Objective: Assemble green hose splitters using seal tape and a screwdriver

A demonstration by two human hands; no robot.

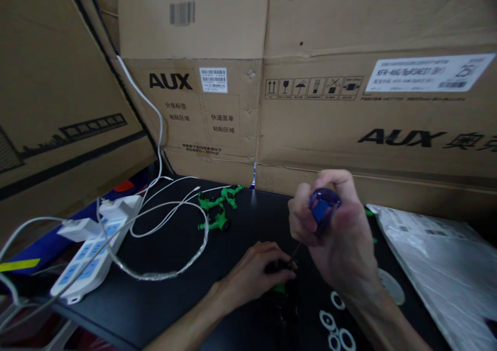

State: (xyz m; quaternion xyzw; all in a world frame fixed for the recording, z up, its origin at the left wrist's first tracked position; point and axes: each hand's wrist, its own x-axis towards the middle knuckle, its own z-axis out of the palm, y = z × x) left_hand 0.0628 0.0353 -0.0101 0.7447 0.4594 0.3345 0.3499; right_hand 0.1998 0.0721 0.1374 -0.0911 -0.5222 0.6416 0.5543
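My right hand (pixel 330 227) is wrapped round the clear blue-purple handle of a screwdriver (pixel 324 210). The thin shaft slants down and left toward my left hand (pixel 260 271). With closed fingers, that hand grips a small green and black fitting (pixel 280 288), mostly covered by the fingers and in shadow. At the fitting the screwdriver's tip is too dark to make out. Three green fittings with black parts (pixel 219 219) lie in a group farther back on the black table (pixel 163 294). Several white rings (pixel 336 327) lie near my right forearm.
On the left stands a white power strip (pixel 97 252) with plugged-in chargers. Loose white cables (pixel 171 276) loop across the table. Cardboard boxes (pixel 202 118) wall off the back and left. A white plastic bag (pixel 435 268) covers the right side, beside a pale disc (pixel 391 287).
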